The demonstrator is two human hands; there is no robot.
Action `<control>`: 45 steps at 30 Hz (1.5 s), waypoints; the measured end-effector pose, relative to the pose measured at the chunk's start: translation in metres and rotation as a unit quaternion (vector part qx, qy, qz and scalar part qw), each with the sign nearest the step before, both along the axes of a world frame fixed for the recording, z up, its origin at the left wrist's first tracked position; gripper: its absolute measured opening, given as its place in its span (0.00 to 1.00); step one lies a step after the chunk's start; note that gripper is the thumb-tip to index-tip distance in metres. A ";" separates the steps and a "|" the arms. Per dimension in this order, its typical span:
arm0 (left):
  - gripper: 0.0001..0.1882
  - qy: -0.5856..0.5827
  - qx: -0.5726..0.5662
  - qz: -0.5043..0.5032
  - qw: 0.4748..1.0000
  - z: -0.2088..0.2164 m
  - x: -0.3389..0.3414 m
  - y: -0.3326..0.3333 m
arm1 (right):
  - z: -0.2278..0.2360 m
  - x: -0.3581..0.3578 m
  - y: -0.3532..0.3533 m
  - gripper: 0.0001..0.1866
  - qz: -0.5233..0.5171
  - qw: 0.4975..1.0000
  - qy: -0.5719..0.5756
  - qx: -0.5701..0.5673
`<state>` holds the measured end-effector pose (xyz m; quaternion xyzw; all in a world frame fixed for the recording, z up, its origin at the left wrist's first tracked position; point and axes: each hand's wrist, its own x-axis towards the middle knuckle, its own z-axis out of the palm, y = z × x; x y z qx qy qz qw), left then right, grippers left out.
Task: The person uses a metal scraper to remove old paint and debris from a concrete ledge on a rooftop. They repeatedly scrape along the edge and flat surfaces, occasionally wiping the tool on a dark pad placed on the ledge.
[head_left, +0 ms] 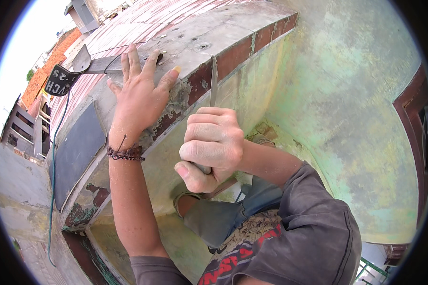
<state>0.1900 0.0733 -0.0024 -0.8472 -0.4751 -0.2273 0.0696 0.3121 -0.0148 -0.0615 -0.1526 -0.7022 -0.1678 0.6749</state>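
My left hand [140, 97] lies palm down on top of the weathered concrete ledge [202, 35], its fingers spread and holding nothing. Its fingertips rest by a grey wooden strip [102, 65]. My right hand [213, 147] is a dusty fist wrapped round the handle of a thin-bladed metal tool. The narrow blade [214, 85] points up and away, close to the ledge's dark red, flaking front edge [199, 81]; I cannot tell whether it touches. Most of the handle is hidden in my fist, with a rounded end [203, 168] showing by the thumb.
A bent dark plate with white lettering [62, 80] sits at the strip's outer end. A green cable [53, 190] hangs down beside a dark grey panel [81, 149]. Pink corrugated roofing [128, 28] lies beyond the ledge. A patchy green wall [347, 118] rises on my right.
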 end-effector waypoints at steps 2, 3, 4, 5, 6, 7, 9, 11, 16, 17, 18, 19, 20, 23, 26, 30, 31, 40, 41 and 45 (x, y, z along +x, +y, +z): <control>0.36 -0.004 0.001 -0.002 1.000 0.000 0.000 0.000 | -0.001 -0.003 -0.008 0.07 0.013 0.999 -0.022 -0.018; 0.36 -0.004 -0.002 -0.001 1.000 0.001 0.000 -0.001 | -0.003 -0.001 -0.001 0.08 -0.007 1.000 -0.030 -0.002; 0.36 -0.005 -0.005 -0.001 1.000 0.002 0.000 -0.001 | -0.004 -0.002 0.000 0.08 -0.006 1.000 -0.021 -0.001; 0.37 -0.005 -0.007 -0.001 1.000 0.003 0.000 -0.002 | -0.005 -0.004 -0.001 0.08 -0.005 1.000 -0.011 -0.001; 0.37 -0.001 -0.007 0.002 1.000 0.003 0.000 -0.002 | -0.006 -0.006 -0.001 0.08 -0.003 1.000 -0.002 0.000; 0.37 0.003 -0.007 0.003 1.000 0.003 -0.001 -0.001 | -0.007 -0.008 -0.011 0.08 0.031 0.999 -0.004 -0.020; 0.37 0.005 -0.006 0.005 1.000 0.002 0.000 -0.001 | -0.009 -0.007 -0.010 0.08 0.021 1.000 -0.011 -0.018; 0.37 0.001 -0.002 0.005 1.000 0.001 0.000 0.001 | -0.017 0.004 0.007 0.08 -0.024 1.000 -0.011 -0.017; 0.38 0.003 0.003 0.004 1.000 -0.001 -0.003 0.003 | -0.015 0.003 -0.012 0.08 0.036 0.999 -0.011 -0.028; 0.38 0.004 0.005 0.004 1.000 -0.001 -0.004 0.003 | -0.015 0.003 -0.010 0.08 0.032 0.999 -0.013 -0.026; 0.38 0.003 0.003 0.004 1.000 -0.001 -0.003 0.003 | -0.015 0.003 -0.008 0.08 0.027 0.999 -0.016 -0.023; 0.38 0.002 0.001 0.003 1.000 0.000 -0.002 0.002 | -0.017 0.000 -0.004 0.11 0.003 1.000 0.000 -0.018; 0.38 0.001 -0.001 0.003 1.000 0.001 -0.001 0.002 | -0.017 0.001 -0.007 0.10 0.016 0.999 -0.001 -0.028; 0.38 0.009 -0.002 0.007 1.000 0.001 -0.001 0.002 | -0.015 0.002 -0.013 0.08 0.039 0.998 -0.008 -0.040; 0.37 0.002 -0.006 0.003 1.000 0.001 -0.001 0.002 | -0.015 0.009 -0.006 0.08 0.007 0.999 -0.007 -0.031; 0.37 -0.009 -0.007 -0.005 1.000 -0.001 -0.003 0.003 | -0.013 0.006 -0.006 0.09 0.015 1.000 0.006 -0.021; 0.37 -0.010 -0.006 -0.006 1.000 -0.002 -0.004 0.005 | -0.012 0.004 -0.010 0.10 0.022 0.999 -0.009 -0.023; 0.37 -0.013 -0.016 -0.003 1.000 0.001 -0.001 0.002 | -0.006 0.011 -0.005 0.09 0.027 0.999 -0.031 -0.015; 0.37 -0.015 -0.017 -0.006 1.000 0.000 -0.001 0.003 | -0.003 0.011 -0.006 0.09 0.022 0.999 -0.022 -0.015; 0.37 -0.016 -0.013 -0.006 1.000 0.001 -0.003 0.002 | 0.003 0.006 -0.011 0.09 0.042 0.999 -0.019 -0.007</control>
